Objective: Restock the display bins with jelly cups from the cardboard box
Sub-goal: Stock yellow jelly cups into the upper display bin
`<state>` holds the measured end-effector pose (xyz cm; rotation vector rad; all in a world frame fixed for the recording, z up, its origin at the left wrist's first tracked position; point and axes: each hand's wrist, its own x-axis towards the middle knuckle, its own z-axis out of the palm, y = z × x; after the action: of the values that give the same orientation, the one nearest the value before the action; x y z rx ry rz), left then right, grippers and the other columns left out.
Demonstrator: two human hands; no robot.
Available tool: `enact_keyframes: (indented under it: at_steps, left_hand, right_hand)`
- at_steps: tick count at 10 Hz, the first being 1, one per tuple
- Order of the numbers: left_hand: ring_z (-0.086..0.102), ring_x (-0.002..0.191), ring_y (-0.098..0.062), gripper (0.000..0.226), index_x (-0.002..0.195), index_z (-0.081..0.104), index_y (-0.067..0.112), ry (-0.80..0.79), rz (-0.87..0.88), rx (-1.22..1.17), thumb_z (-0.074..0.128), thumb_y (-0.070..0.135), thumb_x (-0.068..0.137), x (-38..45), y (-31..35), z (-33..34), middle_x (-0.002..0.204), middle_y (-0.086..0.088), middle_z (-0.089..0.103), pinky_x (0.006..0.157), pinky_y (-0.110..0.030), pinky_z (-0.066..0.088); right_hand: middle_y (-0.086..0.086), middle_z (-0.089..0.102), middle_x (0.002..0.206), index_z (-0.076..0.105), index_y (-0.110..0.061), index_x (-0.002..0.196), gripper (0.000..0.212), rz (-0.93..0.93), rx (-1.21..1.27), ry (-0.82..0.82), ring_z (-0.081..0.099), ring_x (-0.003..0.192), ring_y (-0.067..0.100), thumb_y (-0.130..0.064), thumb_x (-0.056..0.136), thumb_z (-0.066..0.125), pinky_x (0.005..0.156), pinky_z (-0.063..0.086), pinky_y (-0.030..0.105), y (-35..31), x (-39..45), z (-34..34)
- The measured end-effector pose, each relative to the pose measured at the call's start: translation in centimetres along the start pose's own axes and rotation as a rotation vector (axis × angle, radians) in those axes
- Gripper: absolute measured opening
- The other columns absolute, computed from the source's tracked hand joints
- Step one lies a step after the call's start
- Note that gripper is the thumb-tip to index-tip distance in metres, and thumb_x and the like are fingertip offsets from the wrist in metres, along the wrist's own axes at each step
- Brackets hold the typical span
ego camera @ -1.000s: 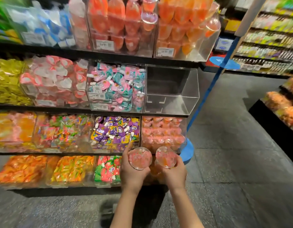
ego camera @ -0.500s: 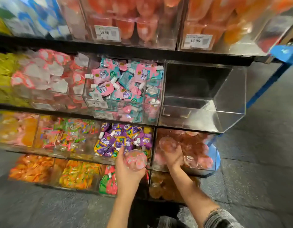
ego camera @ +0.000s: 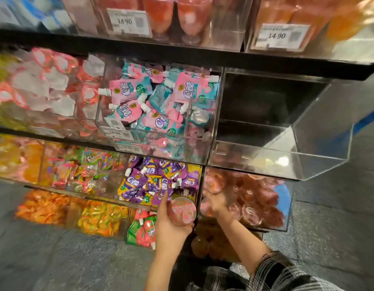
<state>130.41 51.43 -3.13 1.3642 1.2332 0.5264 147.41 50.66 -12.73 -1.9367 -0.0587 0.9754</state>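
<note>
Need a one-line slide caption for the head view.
Left hand holds a jelly cup while the right hand reaches into the pink-cup bin.

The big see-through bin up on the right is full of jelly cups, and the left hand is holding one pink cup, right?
Not quite. The head view shows that big clear bin is empty. The left hand does hold one pink jelly cup.

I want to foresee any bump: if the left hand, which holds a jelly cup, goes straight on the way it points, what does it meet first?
Probably the clear front of the purple pouch bin: the left hand with its jelly cup points up toward it. Depth is unclear, so the gap cannot be judged.
</note>
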Motion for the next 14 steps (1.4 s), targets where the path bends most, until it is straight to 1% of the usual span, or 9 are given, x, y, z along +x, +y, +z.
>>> enact_keyframes:
  at_steps: [2,3,4,5,7,9,10,11,14]
  left_hand:
    - [0.056,0.115,-0.016,0.110,0.142,0.032,0.033,-0.027,0.011,0.125,0.085,0.004,0.051,-1.3,1.8,0.5,0.127,-0.002,0.056,0.096,-0.030,0.048]
    - [0.057,0.117,-0.019,0.109,0.138,0.031,0.037,-0.056,0.032,0.144,0.085,0.002,0.050,-1.6,2.1,1.3,0.126,-0.003,0.056,0.095,-0.030,0.049]
    - [0.057,0.106,-0.012,0.103,0.144,0.033,0.020,-0.120,0.038,0.122,0.085,-0.001,0.058,-2.2,3.2,2.4,0.125,-0.001,0.055,0.079,-0.006,0.040]
    - [0.058,0.098,-0.010,0.098,0.145,0.034,0.017,-0.174,0.069,0.101,0.080,-0.006,0.061,-2.7,3.0,3.4,0.121,-0.002,0.057,0.073,-0.003,0.042]
    - [0.053,0.090,0.017,0.090,0.144,0.033,0.015,-0.249,0.125,0.045,0.078,-0.003,0.069,-2.6,3.6,5.3,0.114,0.013,0.052,0.070,0.001,0.040]
    - [0.044,0.124,0.000,0.112,0.147,0.028,0.027,-0.263,0.149,0.140,0.092,0.017,0.055,-1.1,3.1,7.0,0.136,0.010,0.044,0.099,-0.014,0.035]
    - [0.047,0.117,-0.001,0.090,0.147,0.028,0.014,-0.182,0.080,0.116,0.080,0.008,0.073,-0.5,2.9,7.6,0.136,-0.001,0.049,0.083,0.003,0.034]
    - [0.050,0.119,-0.018,0.078,0.147,0.026,0.006,-0.117,0.056,0.158,0.070,0.003,0.083,-0.2,2.3,8.3,0.134,-0.011,0.052,0.085,-0.004,0.029]
    - [0.057,0.087,-0.006,0.069,0.144,0.030,0.011,0.016,-0.126,0.097,0.064,-0.001,0.085,0.1,0.3,8.3,0.091,0.011,0.055,0.080,-0.023,0.041]
  right_hand:
    - [-0.002,0.045,0.058,0.062,0.006,0.083,0.043,-0.029,-0.353,0.068,0.047,0.046,0.006,-0.036,0.080,0.060,0.047,0.034,0.012,-1.3,-3.7,-4.5]
    - [0.005,0.059,0.073,0.065,-0.001,0.089,0.051,-0.097,-0.226,0.010,0.056,0.071,0.019,-0.051,0.080,0.061,0.054,0.039,0.021,-2.1,-7.9,-6.2]
    - [0.010,0.064,0.072,0.063,-0.008,0.090,0.046,0.158,0.131,-0.324,0.059,0.063,0.023,-0.052,0.094,0.049,0.062,0.051,0.030,-2.9,-11.7,-7.0]
    - [0.013,0.070,0.089,0.066,-0.008,0.106,0.054,0.067,0.142,-0.470,0.064,0.074,0.022,-0.044,0.067,0.075,0.073,0.055,0.035,-2.1,-12.6,-8.1]
    - [0.007,0.069,0.079,0.070,-0.005,0.096,0.023,0.019,0.365,-0.322,0.062,0.065,0.014,-0.010,0.074,0.075,0.060,0.055,0.026,-1.3,-12.4,-8.9]
    - [0.004,0.053,0.055,0.059,0.001,0.086,0.006,0.117,0.570,-0.166,0.043,0.035,0.005,0.001,0.091,0.056,0.035,0.035,0.016,-0.3,-8.9,-10.1]
    - [0.003,0.056,0.053,0.058,0.001,0.089,0.007,0.121,0.551,-0.030,0.050,0.037,0.007,0.000,0.094,0.054,0.038,0.044,0.018,-0.3,-5.7,-11.5]
    - [0.006,0.066,0.081,0.061,-0.010,0.095,0.005,0.091,0.353,-0.049,0.066,0.068,0.016,-0.010,0.094,0.056,0.072,0.058,0.034,-0.8,-3.1,-12.4]
    - [0.014,0.068,0.080,0.066,-0.001,0.081,0.001,0.154,0.201,-0.045,0.067,0.077,0.028,-0.002,0.081,0.066,0.065,0.055,0.035,-1.6,1.2,-11.8]
